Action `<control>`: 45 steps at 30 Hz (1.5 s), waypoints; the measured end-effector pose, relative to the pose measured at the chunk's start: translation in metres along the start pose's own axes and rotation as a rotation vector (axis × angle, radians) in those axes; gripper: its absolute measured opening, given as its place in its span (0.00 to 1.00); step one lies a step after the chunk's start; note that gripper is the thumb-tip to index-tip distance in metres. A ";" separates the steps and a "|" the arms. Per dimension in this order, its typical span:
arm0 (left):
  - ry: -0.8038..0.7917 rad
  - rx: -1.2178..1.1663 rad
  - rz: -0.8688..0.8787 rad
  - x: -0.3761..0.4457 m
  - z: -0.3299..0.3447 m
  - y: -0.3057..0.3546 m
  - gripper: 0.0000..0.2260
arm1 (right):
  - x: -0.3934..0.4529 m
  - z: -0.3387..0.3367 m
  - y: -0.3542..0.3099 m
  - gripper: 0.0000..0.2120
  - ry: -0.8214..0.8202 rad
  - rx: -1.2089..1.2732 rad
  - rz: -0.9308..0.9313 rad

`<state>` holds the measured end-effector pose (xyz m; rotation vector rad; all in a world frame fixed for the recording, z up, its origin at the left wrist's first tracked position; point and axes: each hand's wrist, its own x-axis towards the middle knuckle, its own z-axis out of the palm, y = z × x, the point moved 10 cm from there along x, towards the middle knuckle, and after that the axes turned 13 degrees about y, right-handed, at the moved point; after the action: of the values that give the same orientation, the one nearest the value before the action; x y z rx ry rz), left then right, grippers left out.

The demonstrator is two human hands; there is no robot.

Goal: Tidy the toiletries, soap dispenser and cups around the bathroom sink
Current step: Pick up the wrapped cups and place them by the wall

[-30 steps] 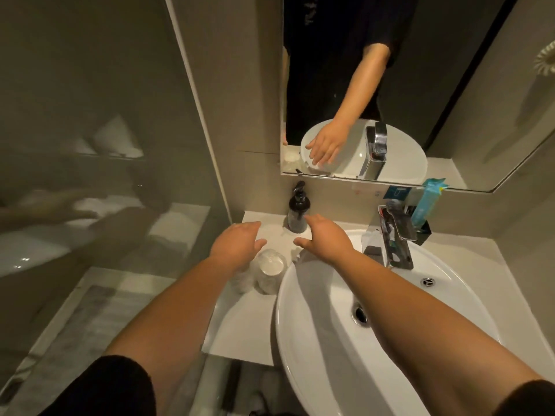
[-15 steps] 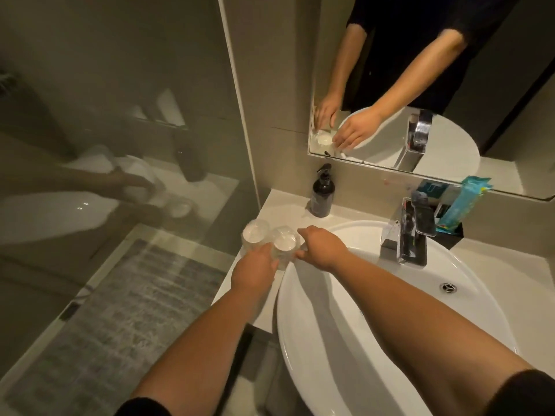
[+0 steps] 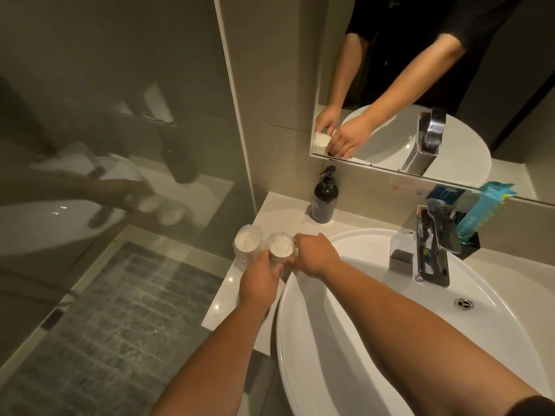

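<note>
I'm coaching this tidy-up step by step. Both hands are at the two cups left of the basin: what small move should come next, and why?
Probably slide the two cups back toward the wall, beside the soap dispenser. The left hand and right hand already hold them side by side, but they stand near the counter edge, and bare counter lies behind them.

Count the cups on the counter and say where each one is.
2. The left cup stands near the counter's left edge; the right cup sits beside it, next to the basin, between the left hand and right hand. Reflections not counted.
</note>
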<state>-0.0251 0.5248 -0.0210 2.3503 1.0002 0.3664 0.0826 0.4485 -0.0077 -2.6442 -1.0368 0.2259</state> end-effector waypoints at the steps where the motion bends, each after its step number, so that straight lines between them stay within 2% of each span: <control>1: 0.012 -0.010 0.002 0.000 -0.003 0.002 0.15 | -0.001 -0.002 0.001 0.21 0.015 0.032 0.010; 4: 0.049 0.023 0.038 -0.001 -0.016 0.013 0.14 | -0.009 -0.018 0.002 0.24 0.059 0.202 0.065; 7: 0.084 -0.127 -0.002 0.002 -0.040 0.025 0.13 | -0.017 -0.049 -0.001 0.26 0.118 0.356 0.103; 10: 0.103 -0.238 0.035 0.004 -0.067 0.048 0.14 | -0.026 -0.089 -0.008 0.27 0.198 0.355 0.100; 14: 0.091 -0.265 0.190 -0.005 -0.097 0.079 0.14 | -0.054 -0.131 -0.016 0.26 0.282 0.376 0.127; 19: 0.016 -0.322 0.346 -0.039 -0.110 0.103 0.12 | -0.114 -0.150 -0.010 0.25 0.371 0.364 0.239; 26: -0.123 -0.316 0.467 -0.115 -0.079 0.124 0.12 | -0.217 -0.143 0.021 0.25 0.474 0.315 0.454; 35: -0.310 -0.378 0.723 -0.198 -0.026 0.221 0.12 | -0.329 -0.180 0.102 0.21 0.619 0.280 0.673; 40: -0.359 -0.452 0.794 -0.218 0.005 0.277 0.12 | -0.352 -0.202 0.155 0.22 0.661 0.290 0.736; 45: -0.349 -0.437 0.805 -0.206 0.046 0.326 0.13 | -0.334 -0.217 0.217 0.20 0.671 0.321 0.734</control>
<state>0.0424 0.1713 0.1261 2.1902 -0.2108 0.3953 0.0315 0.0229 0.1401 -2.3899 0.1766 -0.3101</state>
